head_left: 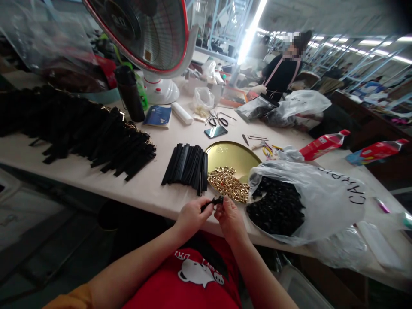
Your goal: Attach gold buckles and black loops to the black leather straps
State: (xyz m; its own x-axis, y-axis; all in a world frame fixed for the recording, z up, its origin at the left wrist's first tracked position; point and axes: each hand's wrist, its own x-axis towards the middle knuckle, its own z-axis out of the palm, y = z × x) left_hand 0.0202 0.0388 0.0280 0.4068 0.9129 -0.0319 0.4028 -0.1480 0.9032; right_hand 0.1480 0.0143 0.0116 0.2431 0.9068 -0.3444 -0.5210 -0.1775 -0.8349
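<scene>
At the table's front edge my left hand [192,216] is closed on a short black strap [209,204]. The fingertips of my right hand [230,216] pinch the other end of that strap; any small part between them is too small to make out. Just beyond my hands lies a round gold tray [219,153] with a heap of small gold metal fittings [229,182]. To its left is a stack of black straps [186,168]. On the right, a clear plastic bag [325,206] lies open around many small black pieces [275,206].
A large pile of black straps with gold ends [80,128] covers the left side. Behind stand a heater or fan [148,34], a dark flask [130,94] and a blue booklet [157,116]. A phone [215,131], scissors [217,120], pliers [267,150] and red bottles [323,145] lie farther back. Another person [281,73] is beyond.
</scene>
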